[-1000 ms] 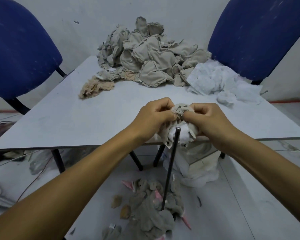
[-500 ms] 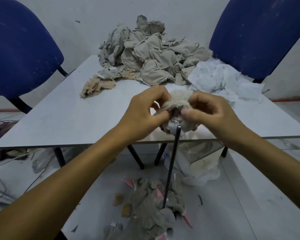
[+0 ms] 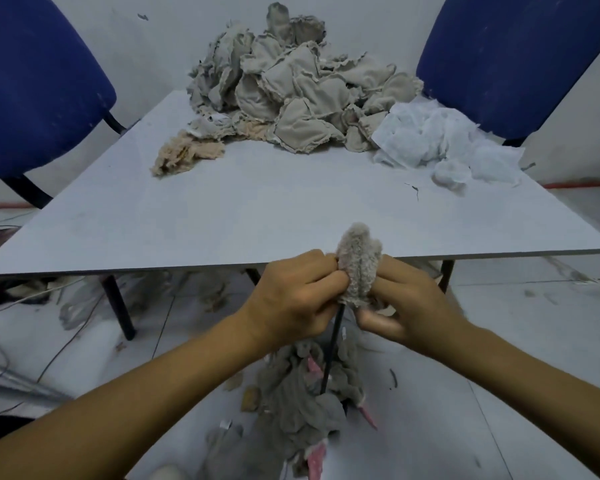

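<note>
- The left grip [image 3: 298, 296] pinched a fuzzy cloth piece [image 3: 359, 265] from the left, fingers curled onto the fabric.
- The right grip [image 3: 406, 306] clasped the same piece from the right, its thumb below.
- The piece stood upright between both hands, just before the near edge of the surface [image 3: 257, 209].
- A thin black rod [image 3: 331, 348] ran from under it down into a rag pile [image 3: 302, 403] on the floor — its top hidden.
- On the far end of the surface lay a grey cloth heap [image 3: 298, 88] — white cloth [image 3: 444, 147] at its right, a beige scrap [image 3: 184, 155] at its left.
</note>
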Demonstrator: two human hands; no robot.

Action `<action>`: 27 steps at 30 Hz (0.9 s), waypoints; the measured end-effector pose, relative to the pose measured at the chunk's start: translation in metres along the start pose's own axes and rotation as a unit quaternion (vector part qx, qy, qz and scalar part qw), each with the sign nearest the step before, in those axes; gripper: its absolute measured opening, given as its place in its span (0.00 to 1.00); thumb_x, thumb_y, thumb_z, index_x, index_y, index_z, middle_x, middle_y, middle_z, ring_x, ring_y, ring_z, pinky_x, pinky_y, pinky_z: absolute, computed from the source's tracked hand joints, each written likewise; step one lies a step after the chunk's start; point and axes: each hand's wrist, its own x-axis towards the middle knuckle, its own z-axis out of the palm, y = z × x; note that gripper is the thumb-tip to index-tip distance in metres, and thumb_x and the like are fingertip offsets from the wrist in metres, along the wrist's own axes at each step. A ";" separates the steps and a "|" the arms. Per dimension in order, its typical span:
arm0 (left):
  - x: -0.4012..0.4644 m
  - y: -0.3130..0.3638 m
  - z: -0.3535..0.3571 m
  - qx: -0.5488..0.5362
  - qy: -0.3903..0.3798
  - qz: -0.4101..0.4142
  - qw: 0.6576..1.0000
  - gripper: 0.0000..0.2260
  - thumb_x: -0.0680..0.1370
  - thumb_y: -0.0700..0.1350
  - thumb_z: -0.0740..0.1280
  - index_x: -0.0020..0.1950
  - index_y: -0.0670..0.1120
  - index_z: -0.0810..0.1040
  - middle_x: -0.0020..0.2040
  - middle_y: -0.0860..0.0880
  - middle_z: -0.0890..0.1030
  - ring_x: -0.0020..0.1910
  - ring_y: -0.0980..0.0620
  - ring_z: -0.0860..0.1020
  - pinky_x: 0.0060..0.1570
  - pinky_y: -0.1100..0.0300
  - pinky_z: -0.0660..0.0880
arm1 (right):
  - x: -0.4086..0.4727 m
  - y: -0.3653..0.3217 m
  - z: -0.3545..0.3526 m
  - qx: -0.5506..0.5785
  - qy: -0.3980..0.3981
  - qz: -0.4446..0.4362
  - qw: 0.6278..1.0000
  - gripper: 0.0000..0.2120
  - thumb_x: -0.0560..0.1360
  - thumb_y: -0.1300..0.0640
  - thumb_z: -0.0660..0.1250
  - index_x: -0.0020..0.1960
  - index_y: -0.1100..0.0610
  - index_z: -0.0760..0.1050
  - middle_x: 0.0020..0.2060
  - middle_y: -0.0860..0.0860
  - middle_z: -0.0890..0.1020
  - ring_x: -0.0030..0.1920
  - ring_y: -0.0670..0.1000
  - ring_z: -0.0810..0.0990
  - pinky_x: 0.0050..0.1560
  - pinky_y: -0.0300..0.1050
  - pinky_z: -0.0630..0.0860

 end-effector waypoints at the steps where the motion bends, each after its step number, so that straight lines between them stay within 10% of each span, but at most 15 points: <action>1: -0.004 0.000 0.003 -0.004 -0.011 -0.006 1.000 0.08 0.68 0.31 0.73 0.35 0.38 0.76 0.32 0.42 0.74 0.29 0.42 0.70 0.24 0.50 0.68 | -0.003 0.000 0.005 0.009 -0.004 0.005 1.000 0.06 0.73 0.63 0.69 0.48 0.62 0.81 0.41 0.55 0.80 0.39 0.48 0.71 0.41 0.40 0.67; 14: -0.019 -0.002 -0.004 -0.062 -0.109 -0.079 0.989 0.01 0.72 0.33 0.71 0.43 0.35 0.81 0.41 0.39 0.80 0.38 0.39 0.78 0.35 0.45 0.75 | -0.011 -0.014 0.001 -0.010 -0.049 0.015 0.999 0.15 0.79 0.51 0.66 0.55 0.63 0.82 0.49 0.57 0.83 0.46 0.64 0.79 0.45 0.58 0.77; 20: 0.019 -0.001 -0.031 -0.076 0.031 -0.092 0.992 0.02 0.69 0.33 0.68 0.37 0.37 0.76 0.36 0.42 0.74 0.33 0.43 0.72 0.30 0.50 0.69 | 0.029 -0.030 -0.035 -0.021 0.069 0.052 0.996 0.15 0.78 0.51 0.65 0.52 0.63 0.81 0.47 0.60 0.77 0.45 0.60 0.75 0.42 0.52 0.73; 27: -0.007 0.017 -0.005 -0.078 -0.041 -0.157 0.984 0.05 0.66 0.32 0.71 0.41 0.37 0.81 0.37 0.42 0.79 0.34 0.41 0.77 0.30 0.49 0.74 | 0.022 -0.027 -0.024 0.056 -0.107 0.099 0.988 0.16 0.76 0.48 0.56 0.48 0.55 0.80 0.47 0.47 0.77 0.46 0.56 0.75 0.45 0.57 0.75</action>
